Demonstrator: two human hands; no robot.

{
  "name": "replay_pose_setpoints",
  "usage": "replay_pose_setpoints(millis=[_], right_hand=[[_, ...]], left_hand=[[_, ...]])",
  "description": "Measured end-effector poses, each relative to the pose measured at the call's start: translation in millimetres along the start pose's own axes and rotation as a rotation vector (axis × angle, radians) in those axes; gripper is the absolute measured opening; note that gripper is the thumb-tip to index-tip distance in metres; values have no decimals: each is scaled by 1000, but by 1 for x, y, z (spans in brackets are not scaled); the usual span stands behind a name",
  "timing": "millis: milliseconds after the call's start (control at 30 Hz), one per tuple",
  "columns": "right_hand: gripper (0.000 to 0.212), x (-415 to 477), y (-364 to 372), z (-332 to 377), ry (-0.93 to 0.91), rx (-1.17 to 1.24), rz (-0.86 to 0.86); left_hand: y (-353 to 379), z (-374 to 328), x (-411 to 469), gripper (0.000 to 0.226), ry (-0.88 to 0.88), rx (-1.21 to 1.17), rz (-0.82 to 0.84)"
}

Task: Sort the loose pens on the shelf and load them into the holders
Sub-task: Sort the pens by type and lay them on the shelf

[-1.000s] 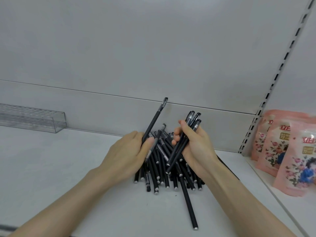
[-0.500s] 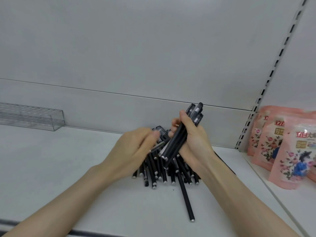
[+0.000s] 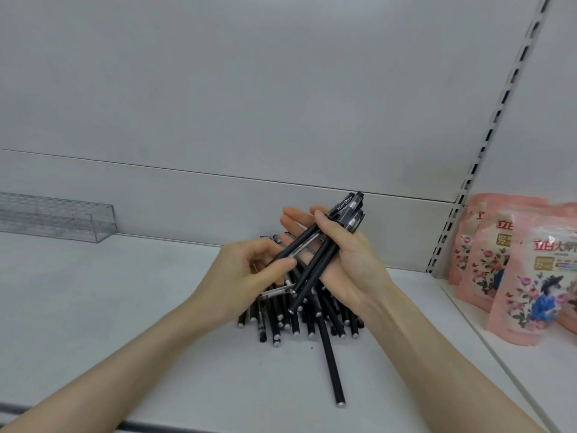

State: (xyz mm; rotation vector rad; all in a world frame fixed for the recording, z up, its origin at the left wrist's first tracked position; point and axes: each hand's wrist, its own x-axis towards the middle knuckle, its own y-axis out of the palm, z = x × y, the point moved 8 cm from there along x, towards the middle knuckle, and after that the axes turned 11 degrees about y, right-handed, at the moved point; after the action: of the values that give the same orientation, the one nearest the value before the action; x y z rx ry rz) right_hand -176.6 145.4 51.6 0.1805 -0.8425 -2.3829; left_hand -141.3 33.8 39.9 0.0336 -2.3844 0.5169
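Pens (image 3: 296,320) lay heaped on the shelf (image 3: 125,307) just beneath both hands, one stray pen (image 3: 331,367) jutting nearer. Above them the left hand (image 3: 249,276), which a second earlier held a single pen (image 3: 296,248) upright and apart, pinched it into the bundle (image 3: 317,267) clamped under the thumb of the right hand (image 3: 352,264) (gathering, not loading yet). The clear holder (image 3: 62,220) sat far off left.
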Motion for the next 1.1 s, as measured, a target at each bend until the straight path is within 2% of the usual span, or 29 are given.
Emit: replay_pose_setpoints(millis=[133,233,400,533,667,733,800,867,933,1100], right_hand=[[18,0,-4,-1,14,9,-29],[28,1,-7,-2,14,31,-59],[12,2,-9,0,-24,49,-74],[8,4,-17,5,-80,110,-127],[7,6,-29,9,-116,211,-223],[5,6,-41,13,-142,242,-291],[15,7,-49,14,-150,241,-326],[19,8,-53,12,-150,251,-335],[14,7,-51,12,-160,258,-334],[17,6,-47,13,-173,284,-330]], left_hand=[[-9,-1,0,18,17,56,-80],[-11,-3,0,16,56,89,-111],[-6,-9,-1,8,184,219,-74],[-11,-18,1,21,304,404,-37],[-29,-14,5,26,336,511,8],[-45,-7,8,25,320,592,6],[-62,1,9,20,257,696,-32],[-73,12,9,14,127,803,-48],[-73,21,7,15,4,879,-7],[-53,29,4,18,-71,787,174]])
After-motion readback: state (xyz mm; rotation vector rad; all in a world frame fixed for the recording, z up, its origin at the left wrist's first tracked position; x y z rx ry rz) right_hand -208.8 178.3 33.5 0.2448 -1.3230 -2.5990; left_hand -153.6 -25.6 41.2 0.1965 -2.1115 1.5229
